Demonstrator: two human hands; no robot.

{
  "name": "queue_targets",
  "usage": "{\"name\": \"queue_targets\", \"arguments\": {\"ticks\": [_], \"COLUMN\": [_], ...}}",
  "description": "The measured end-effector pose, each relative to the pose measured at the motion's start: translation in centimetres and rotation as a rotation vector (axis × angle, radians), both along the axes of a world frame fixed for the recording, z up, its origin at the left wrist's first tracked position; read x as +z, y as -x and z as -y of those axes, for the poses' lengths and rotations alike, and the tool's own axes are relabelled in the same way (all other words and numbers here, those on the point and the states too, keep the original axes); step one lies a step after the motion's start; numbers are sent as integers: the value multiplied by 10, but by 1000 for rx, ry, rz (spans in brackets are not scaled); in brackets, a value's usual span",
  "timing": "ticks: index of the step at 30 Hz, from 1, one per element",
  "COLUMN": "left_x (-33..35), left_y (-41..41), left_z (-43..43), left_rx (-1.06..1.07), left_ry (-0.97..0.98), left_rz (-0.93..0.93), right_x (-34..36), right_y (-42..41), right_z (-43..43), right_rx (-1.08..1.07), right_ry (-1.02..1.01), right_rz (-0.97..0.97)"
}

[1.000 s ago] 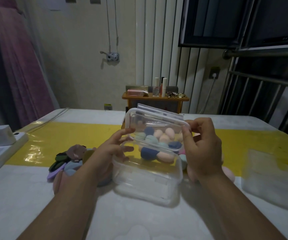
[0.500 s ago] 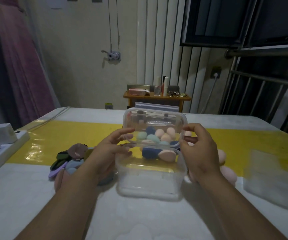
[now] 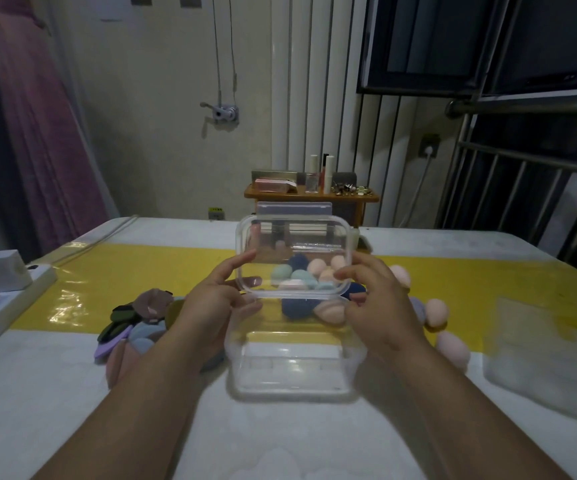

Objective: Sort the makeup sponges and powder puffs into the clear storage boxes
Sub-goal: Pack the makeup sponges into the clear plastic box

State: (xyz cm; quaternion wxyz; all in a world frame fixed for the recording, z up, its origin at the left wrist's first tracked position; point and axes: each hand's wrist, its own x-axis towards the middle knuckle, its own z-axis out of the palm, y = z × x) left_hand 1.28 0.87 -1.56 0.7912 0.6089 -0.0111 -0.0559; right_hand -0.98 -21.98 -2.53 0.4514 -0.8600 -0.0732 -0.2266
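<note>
- The lid (image 3: pixel 294 244) sat skewed over the box (image 3: pixel 294 372) a second ago. Now it is squared up with it and tipped up to face the person.
- The left hand (image 3: pixel 211 306) pinches the lid's left edge, thumb on its near face. The right hand (image 3: pixel 380 306) pinches the right edge near the lower corner.
- The box has stayed on the table (image 3: pixel 72 410), open, with blue, pink and teal sponges (image 3: pixel 328 310) at its far end, seen partly through the lid.
- Loose sponges (image 3: pixel 436 311) lie just right of the box, and the puffs (image 3: pixel 134 327) are piled to its left, behind the left hand.
- I'd say sorting is unfinished. I can't tell whether the lid is coming off or going on. Closing now would leave those sponges out.
</note>
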Motion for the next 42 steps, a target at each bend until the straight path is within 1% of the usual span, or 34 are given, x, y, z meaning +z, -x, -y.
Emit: {"name": "queue_targets", "arguments": {"ticks": [5,8,11,13,16,19,22,27,30,33,36,39,42], "left_x": [-4,-8,-9,-9,-8,-9,-7,-6,-6,-7,-7,-8,-9], "left_y": [-9,-16,-19,-21,-20,-17,-16,-13,-15,-15,-14,-14,-14], "left_z": [8,6,2,2,2,5,7,8,7,6,7,7,7], "left_rx": [123,71,78,81,119,159,174,180,183,182,177,179,183], "left_ry": [-84,-99,-104,-84,-73,-54,-55,-68,-60,-63,-64,-66,-75], "left_rz": [-7,39,42,41,34,41,37,39,28,26,40,50,56], "right_x": [3,4,4,8,16,20,22,25,28,31,32,35,36], "right_y": [3,2,0,-1,-2,-1,0,2,4,7,9,11,14], "right_z": [0,0,3,8,23,35,41,35,37,44,45,41,39], "right_rx": [37,21,-58,-151,-229,-253,-263,-336,-361,-354,-318,-263,-262], "right_ry": [-16,-3,24,21,-20,51,81,307,355,309,276,330,407], "right_rz": [-34,-49,11,4,-105,-225,-299,-436,-471,-507,-601,-732,-774]}}
